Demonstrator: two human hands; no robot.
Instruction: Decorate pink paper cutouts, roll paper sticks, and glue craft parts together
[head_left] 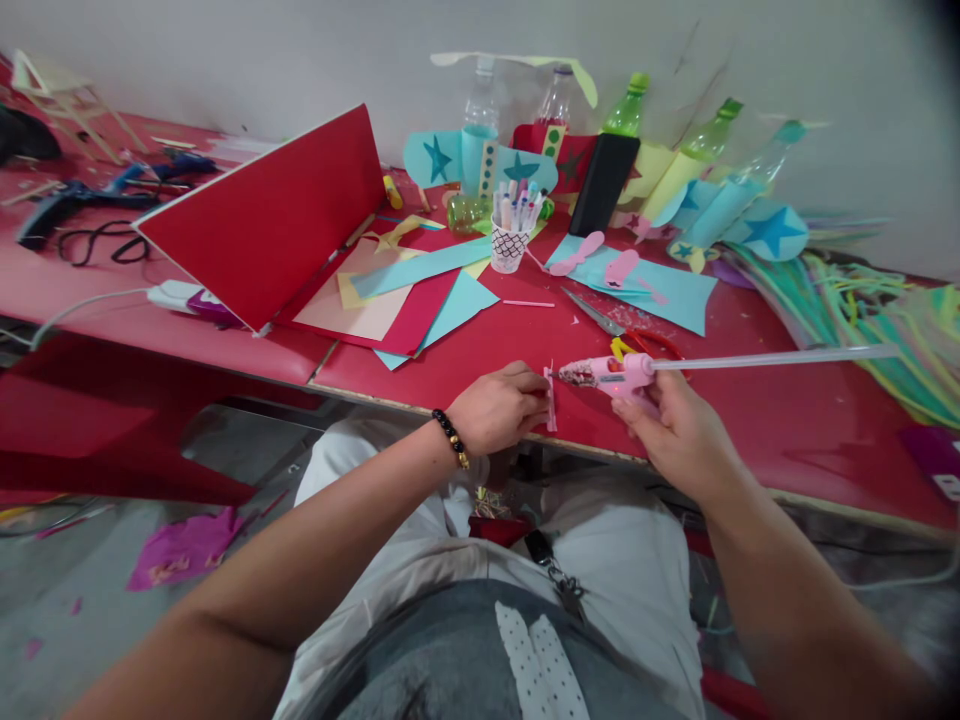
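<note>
My right hand (pixel 682 430) is closed round the handle of a pink hot glue gun (pixel 619 375), which lies on its side with its nozzle pointing left. A long clear glue stick (pixel 772 358) sticks out of its back toward the right. In my left hand (pixel 506 405) the fingers pinch a small, thin pink strip (pixel 551 405) near the table's front edge. The nozzle tip is at the strip's upper end; whether they touch I cannot tell. Just beyond the glue gun lie scissors (pixel 607 322) with red and yellow handles.
Coloured paper sheets (pixel 442 310) and a cup of pens (pixel 510 240) stand beyond my hands. Bottle rockets with paper wings (pixel 472 160) line the wall. A red board (pixel 277 220) leans at left; striped strips (pixel 847 320) pile at right. Another glue gun (pixel 82 205) lies far left.
</note>
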